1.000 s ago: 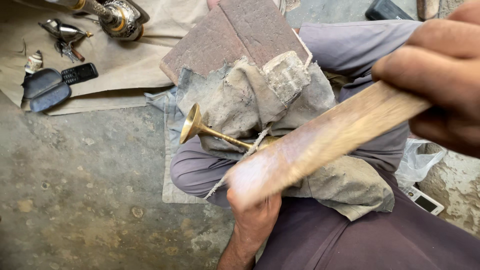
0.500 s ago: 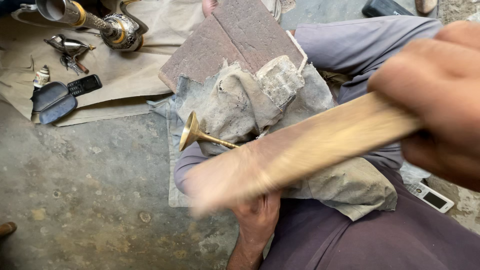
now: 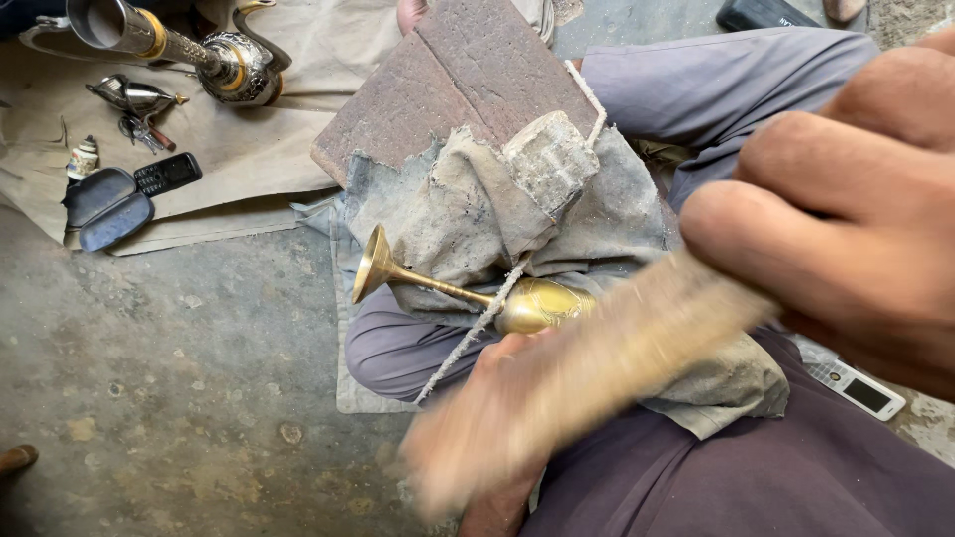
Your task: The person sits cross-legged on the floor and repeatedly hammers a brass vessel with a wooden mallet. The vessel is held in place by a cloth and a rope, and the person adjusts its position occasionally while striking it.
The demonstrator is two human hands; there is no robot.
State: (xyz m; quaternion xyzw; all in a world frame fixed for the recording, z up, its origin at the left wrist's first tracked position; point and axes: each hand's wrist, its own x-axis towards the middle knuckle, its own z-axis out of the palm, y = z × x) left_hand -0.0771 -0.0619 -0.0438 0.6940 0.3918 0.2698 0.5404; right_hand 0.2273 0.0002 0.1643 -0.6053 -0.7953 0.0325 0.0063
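Nearest the camera, filling the right of the frame, the right hand (image 3: 846,209) is clenched around the upper end of a long wooden stick (image 3: 597,368), which runs down toward the lower middle and shows as a blur. At its lower end the left hand (image 3: 497,438) is also blurred; it appears to sit at or under the stick, but I cannot tell whether its fingers are wrapped around anything. Just behind the stick, at the centre of the frame, a small brass goblet (image 3: 477,293) lies on its side over the lap, bowl under the stick and flared foot pointing left, resting on a dusty grey cloth (image 3: 468,199) with a cord (image 3: 477,323) crossing its stem. The goblet looks loosely seated, so a hard stroke could probably roll it off the cloth onto the concrete floor (image 3: 169,398), or the stick could skid off the rounded bowl and strike the left hand. Further off, a brick (image 3: 448,85) sits behind the cloth, and at upper left a brass pitcher (image 3: 189,50), a mobile phone (image 3: 167,172) and a dark case (image 3: 104,204) lie on a tan sheet (image 3: 259,149).
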